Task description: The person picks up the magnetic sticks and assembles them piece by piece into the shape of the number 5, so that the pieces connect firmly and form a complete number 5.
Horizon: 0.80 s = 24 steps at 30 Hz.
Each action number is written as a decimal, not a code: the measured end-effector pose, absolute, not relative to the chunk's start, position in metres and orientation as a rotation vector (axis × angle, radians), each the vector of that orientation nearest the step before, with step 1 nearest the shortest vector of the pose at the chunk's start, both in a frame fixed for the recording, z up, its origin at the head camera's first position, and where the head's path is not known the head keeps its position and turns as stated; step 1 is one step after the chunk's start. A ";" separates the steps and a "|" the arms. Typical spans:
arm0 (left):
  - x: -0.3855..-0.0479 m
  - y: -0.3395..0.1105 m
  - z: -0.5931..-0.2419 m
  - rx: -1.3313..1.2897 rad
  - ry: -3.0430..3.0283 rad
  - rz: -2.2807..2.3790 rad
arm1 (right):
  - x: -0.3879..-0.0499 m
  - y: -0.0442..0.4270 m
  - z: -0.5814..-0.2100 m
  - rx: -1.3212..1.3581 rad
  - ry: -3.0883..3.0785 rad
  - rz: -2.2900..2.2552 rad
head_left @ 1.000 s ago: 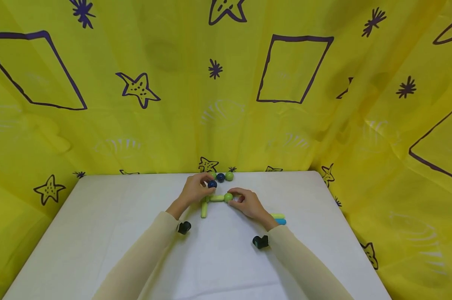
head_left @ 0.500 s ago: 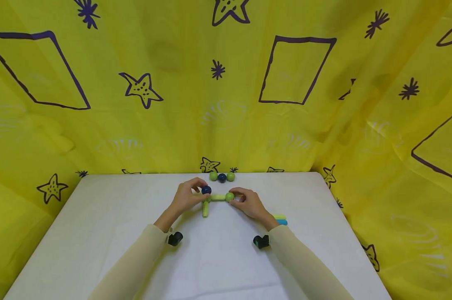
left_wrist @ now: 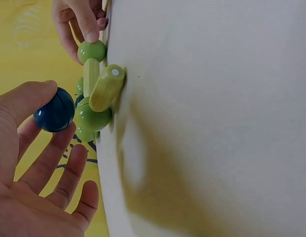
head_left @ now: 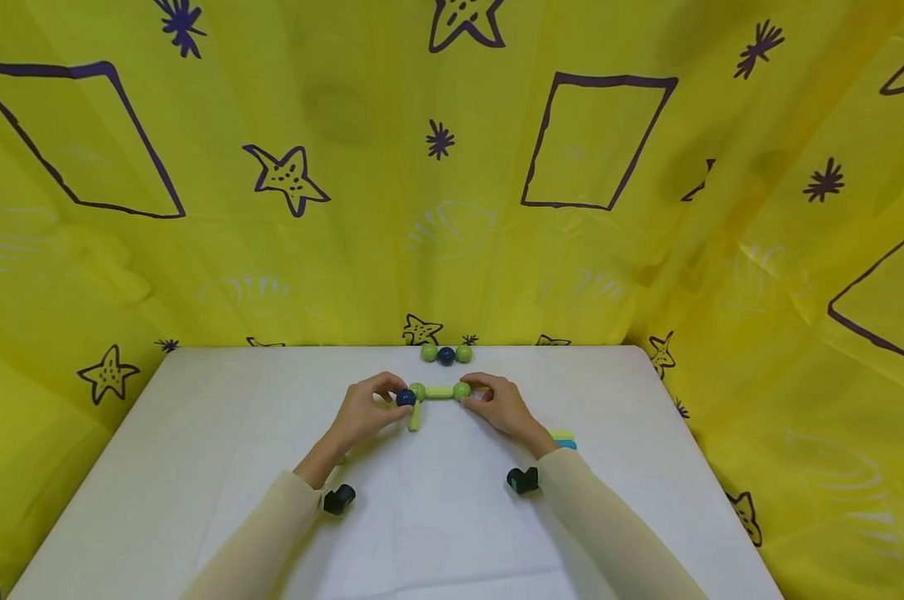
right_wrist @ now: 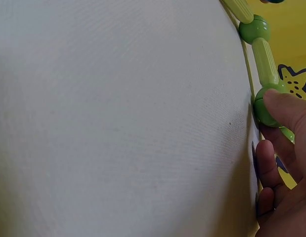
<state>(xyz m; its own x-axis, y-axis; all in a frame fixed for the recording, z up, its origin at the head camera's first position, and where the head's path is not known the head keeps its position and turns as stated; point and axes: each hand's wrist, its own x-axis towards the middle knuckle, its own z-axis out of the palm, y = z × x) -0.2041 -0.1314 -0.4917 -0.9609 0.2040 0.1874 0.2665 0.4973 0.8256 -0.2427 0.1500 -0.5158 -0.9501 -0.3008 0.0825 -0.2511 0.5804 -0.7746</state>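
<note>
In the head view my left hand [head_left: 360, 412] pinches a dark blue ball [head_left: 405, 398] between thumb and fingers. Right beside it sits a green ball [head_left: 418, 390], the corner of an L-shaped piece; the left wrist view shows a gap between the blue ball [left_wrist: 55, 111] and this green one [left_wrist: 92, 117]. A pale green rod [head_left: 440, 392] runs right from the corner to a second green ball [head_left: 461, 390], which my right hand [head_left: 501, 407] grips with thumb and fingers. Another pale green rod [head_left: 414, 418] points toward me from the corner, its far end free.
At the table's back edge, a dark blue ball [head_left: 447, 357] lies between two green balls, one on the left [head_left: 429, 353] and one on the right [head_left: 463, 353]. A yellow-green rod [head_left: 563, 435] and a blue rod [head_left: 566, 445] lie by my right wrist. A yellow curtain [head_left: 347, 250] surrounds the white table [head_left: 219, 450].
My left hand has brought the blue ball toward me and slightly left, from above the corner to its left side. My right hand keeps hold of the green ball, nearly still.
</note>
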 end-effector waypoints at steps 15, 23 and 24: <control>-0.192 -0.137 -0.506 -0.478 -2.682 -1.472 | -0.252 0.148 -0.513 -0.443 2.725 -1.336; -0.186 -0.134 -0.506 -0.526 -2.721 -1.454 | -0.256 0.148 -0.511 -0.459 2.732 -1.295; -0.186 -0.134 -0.506 -0.530 -2.732 -1.452 | -0.256 0.148 -0.511 -0.460 2.731 -1.297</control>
<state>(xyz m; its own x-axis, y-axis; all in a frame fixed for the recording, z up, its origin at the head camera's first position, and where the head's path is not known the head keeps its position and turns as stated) -0.1855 -0.1342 -0.5065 -0.9430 0.2927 0.1584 0.2951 0.5149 0.8049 -0.2561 0.1479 -0.5114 -0.9513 -0.3035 0.0532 -0.2330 0.5955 -0.7689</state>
